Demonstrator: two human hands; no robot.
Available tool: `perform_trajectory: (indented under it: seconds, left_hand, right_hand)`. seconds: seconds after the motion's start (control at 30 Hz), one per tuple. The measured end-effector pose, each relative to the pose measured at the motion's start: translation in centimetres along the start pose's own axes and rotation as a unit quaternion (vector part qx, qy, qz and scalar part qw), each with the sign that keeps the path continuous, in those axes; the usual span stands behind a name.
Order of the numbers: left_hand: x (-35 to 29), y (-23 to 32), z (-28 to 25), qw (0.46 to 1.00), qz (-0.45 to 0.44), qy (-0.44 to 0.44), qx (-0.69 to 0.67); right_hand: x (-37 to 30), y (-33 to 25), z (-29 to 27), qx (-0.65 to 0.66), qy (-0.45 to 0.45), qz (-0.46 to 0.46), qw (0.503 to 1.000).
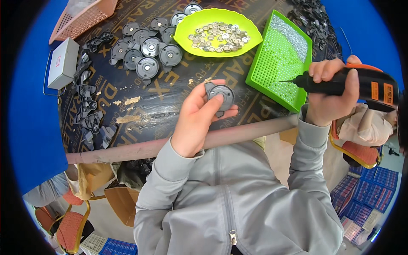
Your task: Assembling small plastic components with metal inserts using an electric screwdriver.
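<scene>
My left hand (197, 114) holds a round dark grey plastic part (221, 98), its thumb pressed on the middle of the disc. At the right, my right hand (331, 87) is wrapped round a black and orange electric screwdriver (369, 87). Its thin bit points left, over the green perforated tray (278, 91), where many small silvery screws (293, 38) lie toward the far end. Beyond my left hand stands a yellow-green leaf-shaped dish (187, 32) of small round metal pieces (221, 37). Left of the dish, several round grey parts (147, 67) with metal centres lie in a heap.
Black plastic pieces (89, 106) run along the table's left side, near a white box (63, 63) and a pink basket (83, 21). More dark pieces (312, 21) are piled at the far right. A pale rail (238, 135) edges the table. Another person (365, 125) sits at the right.
</scene>
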State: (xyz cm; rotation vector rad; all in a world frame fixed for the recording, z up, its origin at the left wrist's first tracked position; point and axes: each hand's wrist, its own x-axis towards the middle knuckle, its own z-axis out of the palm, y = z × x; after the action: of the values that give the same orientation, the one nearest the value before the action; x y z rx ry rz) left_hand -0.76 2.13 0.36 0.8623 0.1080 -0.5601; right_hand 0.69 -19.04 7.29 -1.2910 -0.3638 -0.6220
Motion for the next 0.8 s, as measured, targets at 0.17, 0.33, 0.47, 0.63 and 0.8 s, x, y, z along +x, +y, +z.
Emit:
perform_trajectory:
  seconds: [0.17, 0.33, 0.47, 0.63, 0.8]
  left_hand:
    - [-0.1, 0.1, 0.2, 1.0, 0.021, 0.018, 0.012]
    - [0.0, 0.1, 0.2, 1.0, 0.025, 0.013, 0.002]
    - [-0.1, 0.1, 0.2, 1.0, 0.023, 0.01, 0.006]
    - [-0.1, 0.1, 0.2, 1.0, 0.018, 0.006, 0.014]
    - [-0.1, 0.1, 0.2, 1.0, 0.017, 0.006, 0.014]
  right_hand:
    - [-0.8, 0.9, -0.3, -0.035, -0.002, 0.023, 0.999]
    - [-1.1, 1.2, -0.3, -0.038, 0.004, 0.015, 0.999]
    - [-1.0, 1.5, -0.3, -0.054, 0.001, 0.007, 0.999]
    - [-0.9, 1.6, -0.3, -0.076, 0.006, -0.002, 0.997]
    - [-0.9, 1.6, -0.4, -0.076, 0.014, 0.001, 0.997]
